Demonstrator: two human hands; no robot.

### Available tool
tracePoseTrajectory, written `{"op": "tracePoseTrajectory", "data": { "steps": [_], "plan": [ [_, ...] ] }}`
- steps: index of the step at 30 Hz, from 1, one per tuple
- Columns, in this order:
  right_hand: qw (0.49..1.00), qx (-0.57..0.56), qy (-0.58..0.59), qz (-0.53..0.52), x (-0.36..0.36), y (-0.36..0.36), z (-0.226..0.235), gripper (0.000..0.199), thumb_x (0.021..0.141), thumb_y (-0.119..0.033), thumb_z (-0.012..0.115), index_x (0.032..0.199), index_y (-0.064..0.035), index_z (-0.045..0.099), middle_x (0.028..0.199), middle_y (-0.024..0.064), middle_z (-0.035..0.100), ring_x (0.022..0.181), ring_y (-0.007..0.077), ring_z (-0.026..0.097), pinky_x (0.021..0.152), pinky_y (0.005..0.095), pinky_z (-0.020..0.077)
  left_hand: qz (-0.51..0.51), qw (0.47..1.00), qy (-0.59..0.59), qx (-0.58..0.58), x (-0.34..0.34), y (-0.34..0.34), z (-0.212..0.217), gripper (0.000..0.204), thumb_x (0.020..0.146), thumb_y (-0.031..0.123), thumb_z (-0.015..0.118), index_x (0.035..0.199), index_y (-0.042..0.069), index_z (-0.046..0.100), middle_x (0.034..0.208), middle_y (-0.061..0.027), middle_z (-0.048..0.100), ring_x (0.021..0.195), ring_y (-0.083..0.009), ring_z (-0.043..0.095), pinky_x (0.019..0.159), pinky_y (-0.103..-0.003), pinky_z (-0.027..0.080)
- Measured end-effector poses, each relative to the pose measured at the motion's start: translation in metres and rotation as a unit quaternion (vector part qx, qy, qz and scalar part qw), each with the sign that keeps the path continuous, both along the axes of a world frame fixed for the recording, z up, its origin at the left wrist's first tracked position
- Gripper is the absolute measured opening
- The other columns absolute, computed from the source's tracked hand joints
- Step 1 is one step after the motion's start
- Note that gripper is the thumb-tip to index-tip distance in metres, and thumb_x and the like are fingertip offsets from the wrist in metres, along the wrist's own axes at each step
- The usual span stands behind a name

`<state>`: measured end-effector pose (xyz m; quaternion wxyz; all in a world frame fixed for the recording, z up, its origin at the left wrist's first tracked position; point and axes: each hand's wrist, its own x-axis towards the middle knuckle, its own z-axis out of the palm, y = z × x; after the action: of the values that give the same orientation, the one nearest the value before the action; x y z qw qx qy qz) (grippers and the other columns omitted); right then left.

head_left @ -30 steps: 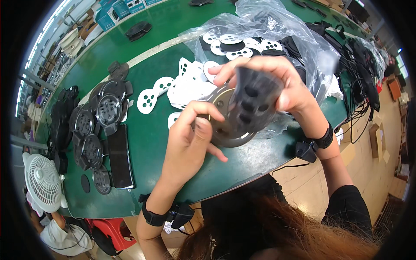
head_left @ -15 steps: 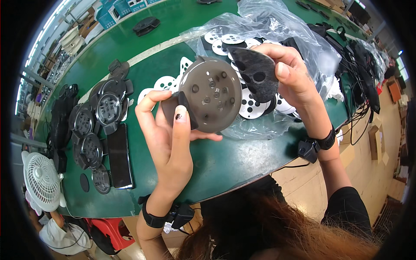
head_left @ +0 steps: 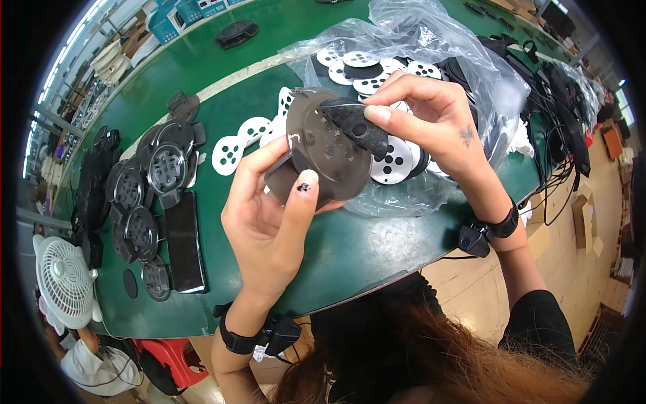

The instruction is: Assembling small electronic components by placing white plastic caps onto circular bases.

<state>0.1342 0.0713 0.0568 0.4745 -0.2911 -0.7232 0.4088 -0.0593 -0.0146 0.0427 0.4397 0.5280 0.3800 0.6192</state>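
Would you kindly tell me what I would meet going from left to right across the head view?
White plastic fan, flat glossy black rectangular slab, left hand, round smoky-grey plastic disc, black perforated curved pad, right hand, open brown cardboard box.

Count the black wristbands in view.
2: one wristband below the left hand, on that wrist; another wristband below the right hand, likewise. The person at lower left is partly hidden, so any there could be missed.

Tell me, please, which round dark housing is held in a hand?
The brownish housing in the left hand; the other round housings lie on the green table.
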Motion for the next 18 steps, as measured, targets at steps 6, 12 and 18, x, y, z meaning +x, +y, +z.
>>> {"op": "tracePoseTrajectory", "data": {
  "steps": [6, 12, 18],
  "plan": [
    [0.997, 0.069, -0.030, -0.024, -0.002, -0.002, -0.001, 0.016, 0.078, -0.013, 0.071, 0.086, 0.0004, 0.069, 0.078, 0.0059, 0.066, 0.077, 0.0116, 0.061, 0.075, 0.0254, 0.0454, -0.024, 0.998, -0.003, 0.062, -0.005, 0.002, -0.006, 0.038, 0.086, -0.006, 0.057, 0.121, -0.009, 0.044, 0.118, -0.0163, 0.050, 0.106, -0.0195, 0.055, 0.078, -0.028, 0.055],
    [0.991, 0.108, -0.071, -0.025, -0.001, -0.008, 0.002, 0.015, 0.074, 0.004, 0.068, 0.089, 0.0035, 0.068, 0.087, 0.0103, 0.065, 0.081, 0.0154, 0.058, 0.075, 0.0267, 0.0432, -0.010, 0.996, 0.041, 0.084, -0.004, 0.000, -0.007, 0.039, 0.083, -0.008, 0.061, 0.120, -0.007, 0.047, 0.116, -0.0137, 0.052, 0.100, -0.0163, 0.059, 0.075, -0.024, 0.054],
    [0.984, 0.153, -0.079, -0.039, -0.003, -0.010, 0.001, 0.015, 0.073, 0.004, 0.069, 0.088, 0.0040, 0.068, 0.085, 0.0105, 0.065, 0.080, 0.0157, 0.059, 0.074, 0.0267, 0.0440, 0.003, 0.990, 0.081, 0.119, -0.003, 0.002, -0.008, 0.038, 0.083, -0.007, 0.062, 0.118, -0.007, 0.049, 0.113, -0.0126, 0.054, 0.098, -0.0172, 0.061, 0.074, -0.024, 0.055]
  ]
}}
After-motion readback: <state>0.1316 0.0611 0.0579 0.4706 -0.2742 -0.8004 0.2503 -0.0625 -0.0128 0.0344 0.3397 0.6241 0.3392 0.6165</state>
